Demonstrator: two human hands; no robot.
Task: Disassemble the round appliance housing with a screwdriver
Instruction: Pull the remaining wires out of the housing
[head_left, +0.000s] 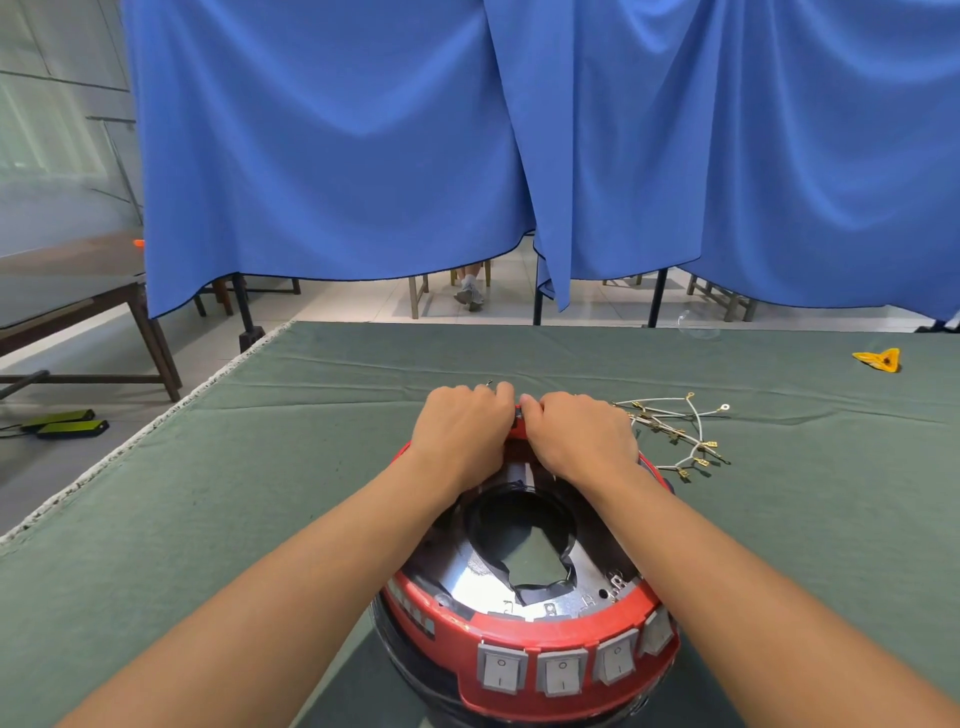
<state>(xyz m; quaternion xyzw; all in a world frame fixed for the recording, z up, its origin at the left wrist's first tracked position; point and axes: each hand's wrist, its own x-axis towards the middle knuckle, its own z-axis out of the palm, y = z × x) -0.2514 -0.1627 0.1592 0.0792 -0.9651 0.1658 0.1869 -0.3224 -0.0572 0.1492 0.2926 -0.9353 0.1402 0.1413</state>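
The round housing (524, 639) sat at the near edge of the green-covered surface (208, 519), a red ring over a black body, three grey rocker switches (561, 670) on its near face and a bright metal plate with a dark torn-edged opening inside. Both hands met at its far rim: the left hand (462, 431) and right hand (582, 436) had fingers curled over the red edge, apparently pinching a small part there, though what exactly could not be told. No screwdriver was visible, so this looked like prying by hand; next probably called for a steady pull. A loose wire harness (675, 431) lay just beside, right; a yellow scrap (878, 359) lay toward the far right corner.
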